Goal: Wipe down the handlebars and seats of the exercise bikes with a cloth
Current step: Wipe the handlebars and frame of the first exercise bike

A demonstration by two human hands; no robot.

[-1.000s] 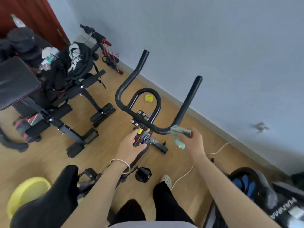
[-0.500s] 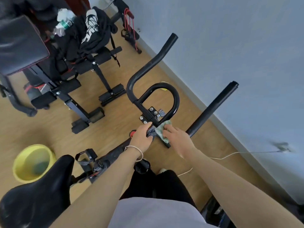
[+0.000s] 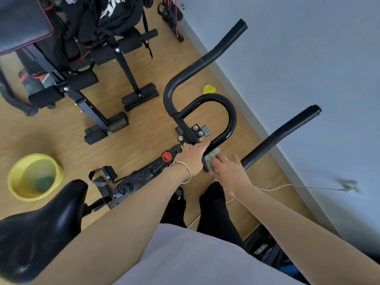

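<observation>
Cloth (image 3: 211, 158), pale green, lay bunched against the crossbar of the black handlebars (image 3: 205, 59), just right of the bolted clamp (image 3: 195, 132). Right hand (image 3: 229, 171) held it there, fingers (image 3: 218, 161) curled over the wad and pressing it to the bar; left hand (image 3: 192, 158) sat alongside, touching the cloth, its fingers closed over the same crossbar. Black seat (image 3: 41, 229) was at lower left, near a yellow basin (image 3: 30, 197) on the wood floor.
</observation>
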